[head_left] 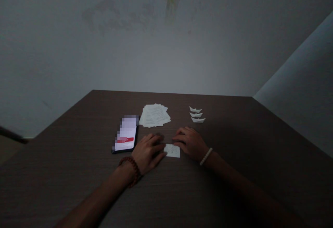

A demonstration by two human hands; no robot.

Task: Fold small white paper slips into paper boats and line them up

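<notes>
A small white piece of paper (172, 151) with lines of dark print lies flat on the brown table in front of me. At its left edge my left hand (148, 152) rests with its fingers apart, the fingertips touching or just beside the paper. My right hand (190, 142) lies over the top right corner, fingers stretched out and slightly bent. Neither hand grips the paper. Beyond my right hand sit three small folded paper boats (197, 120), one behind another. A loose pile of printed paper pieces (155, 115) is beyond my left hand.
A phone (126, 134) with a lit screen lies to the left of the paper pile. The brown wooden table (85, 124) reaches a grey wall (161, 58) at its far edge. Another wall surface (307, 92) rises along the right. The light is dim.
</notes>
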